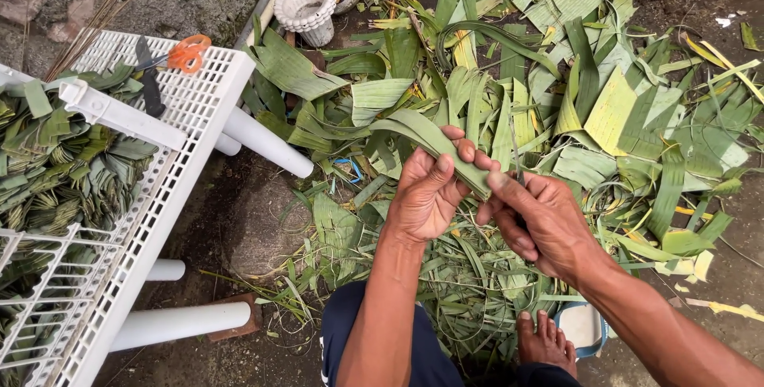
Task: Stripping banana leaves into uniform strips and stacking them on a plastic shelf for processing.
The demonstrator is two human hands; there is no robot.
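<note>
My left hand (428, 194) grips a long green leaf strip (414, 128) that curves away to the left and up. My right hand (539, 220) pinches the near end of the same strip, thumb on top, and a thin dark stick (516, 156) rises from between its fingers. Both hands meet at the strip's end, above a heap of cut green leaves (557, 93) on the ground.
A white plastic rack (199, 108) lies tipped at left, holding several folded leaf bundles (64, 164) and orange-handled scissors (179, 54). A white woven basket (305, 5) stands at the top. My bare foot (546, 341) rests beside a small blue-rimmed container (583, 325).
</note>
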